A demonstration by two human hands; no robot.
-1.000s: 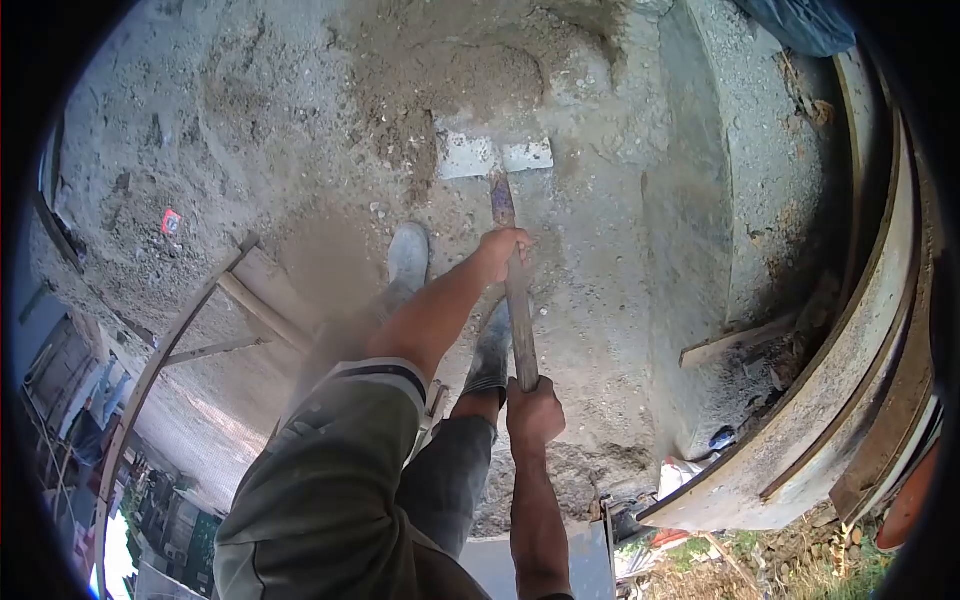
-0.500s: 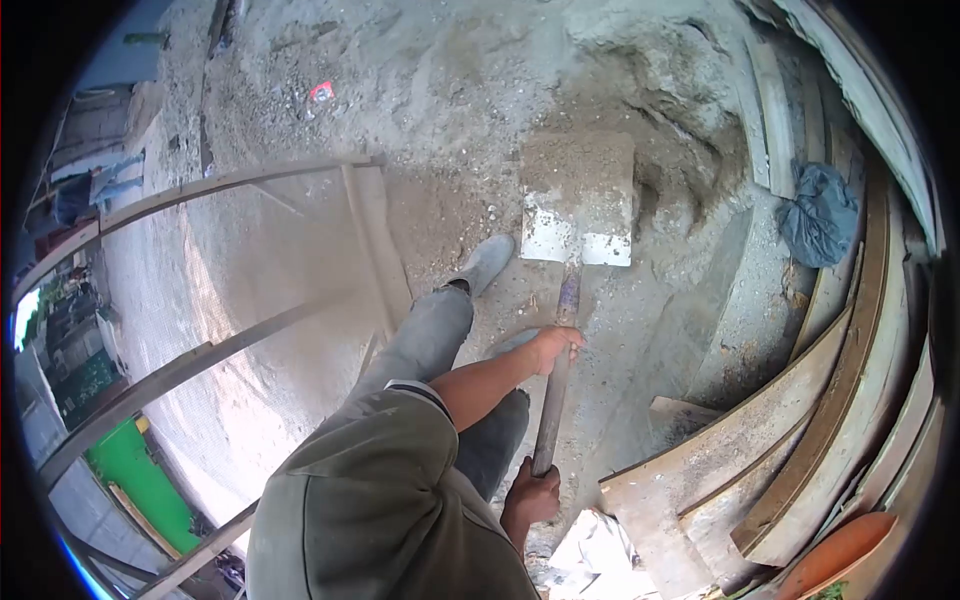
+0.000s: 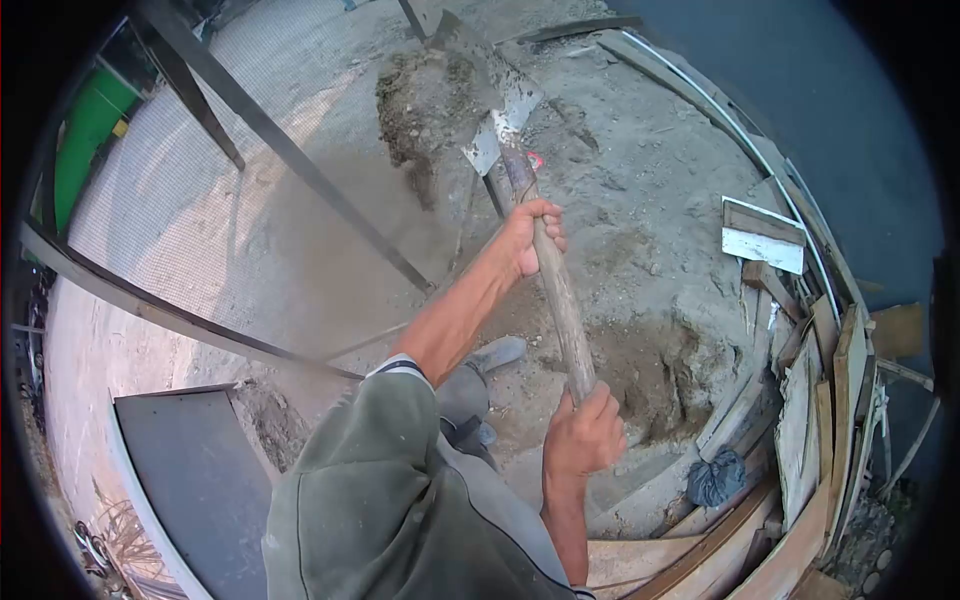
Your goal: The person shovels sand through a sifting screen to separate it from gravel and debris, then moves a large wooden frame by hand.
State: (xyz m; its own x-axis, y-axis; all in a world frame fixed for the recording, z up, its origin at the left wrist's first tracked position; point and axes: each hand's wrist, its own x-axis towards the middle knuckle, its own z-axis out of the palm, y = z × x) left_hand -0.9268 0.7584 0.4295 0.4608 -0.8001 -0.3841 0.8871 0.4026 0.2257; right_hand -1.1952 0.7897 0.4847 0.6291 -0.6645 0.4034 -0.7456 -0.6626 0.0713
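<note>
A shovel [image 3: 562, 300] with a round wooden handle and a worn pale metal blade is raised in front of me. My left hand [image 3: 535, 237] is closed around the handle a little below the blade. My right hand [image 3: 583, 432] grips the lower end of the handle. The blade is tilted onto its side, and a clump of grey-brown soil [image 3: 430, 110] is coming off its left side in the air. Beyond and left of it stretches a mesh screen [image 3: 250, 110] with dark bars across it.
Frame bars [image 3: 290, 150] cross the left side. A dark metal sheet or tray [image 3: 195, 480] lies at lower left. Dug soil [image 3: 650, 370] is near my feet. Wooden boards [image 3: 840, 400] and a crumpled dark plastic bag [image 3: 716, 480] lie at right.
The shovel has risen from the ground and swung up and left, its blade now turned sideways with soil falling off. Both hands still hold the handle. My view has turned left.
</note>
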